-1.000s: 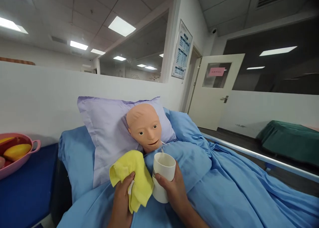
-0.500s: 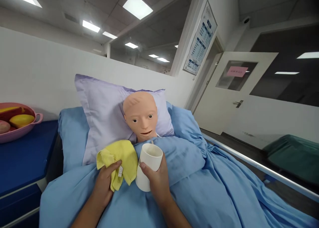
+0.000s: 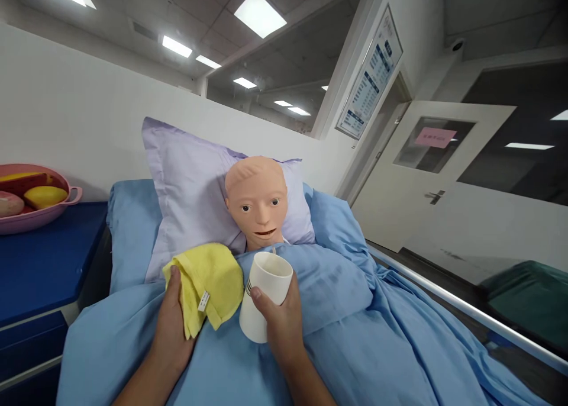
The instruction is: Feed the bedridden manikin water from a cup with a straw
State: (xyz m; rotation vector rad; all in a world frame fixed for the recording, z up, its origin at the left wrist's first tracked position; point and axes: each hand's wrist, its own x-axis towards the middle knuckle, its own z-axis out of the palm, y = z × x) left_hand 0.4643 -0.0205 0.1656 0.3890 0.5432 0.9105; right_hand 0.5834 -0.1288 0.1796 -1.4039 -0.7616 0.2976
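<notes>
Low in the middle of the frame, the left hand (image 3: pixel 171 320) grips a yellow cloth (image 3: pixel 208 282). Its thumb lies along the cloth's left edge, and the bunched fabric spreads up and to the right of the hand, a small white tag hanging at its lower side. Just right of it, the right hand (image 3: pixel 280 326) is closed around a white cup (image 3: pixel 265 296), thumb across the near wall and fingers behind. The cup tilts a little, its open mouth above the hand, and its left side is just beside the cloth; whether they touch I cannot tell.

Both sit over a blue blanket (image 3: pixel 377 335) that covers a manikin (image 3: pixel 257 202) up to the neck. The cup's rim is right below the manikin's chin. The head rests on a lilac pillow (image 3: pixel 190 199) at centre frame.

At the left edge a pink bowl (image 3: pixel 66 208) of fruit stands on a blue tabletop (image 3: pixel 39 264). A bed rail (image 3: pixel 444 296) runs down the right side.
</notes>
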